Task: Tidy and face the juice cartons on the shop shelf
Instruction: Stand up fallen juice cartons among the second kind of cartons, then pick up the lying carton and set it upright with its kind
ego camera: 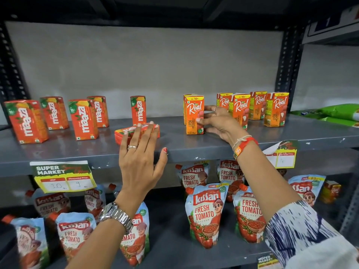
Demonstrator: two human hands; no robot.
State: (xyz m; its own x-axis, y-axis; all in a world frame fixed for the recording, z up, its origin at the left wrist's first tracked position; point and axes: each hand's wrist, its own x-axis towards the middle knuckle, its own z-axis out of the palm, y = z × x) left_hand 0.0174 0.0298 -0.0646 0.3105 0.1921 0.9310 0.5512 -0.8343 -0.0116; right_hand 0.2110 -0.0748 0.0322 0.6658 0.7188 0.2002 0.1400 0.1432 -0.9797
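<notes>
On the grey shelf [194,146] several red Maaza cartons [83,119] stand upright at the left and middle. One Maaza carton [121,133] lies flat near the front edge. My left hand [140,154] rests on it with fingers spread flat over its top. To the right an orange Real litchi carton [194,117] stands upright, label facing out, and my right hand [217,123] grips its right side with thumb and fingers. Several more Real cartons [274,109] stand in a loose group behind and to the right.
A price label [62,176] hangs on the shelf's front edge at the left, another [283,158] at the right. Kissan ketchup pouches [206,214] fill the shelf below. Green packets [336,113] lie at the far right. A dark upright post [283,61] bounds the shelf.
</notes>
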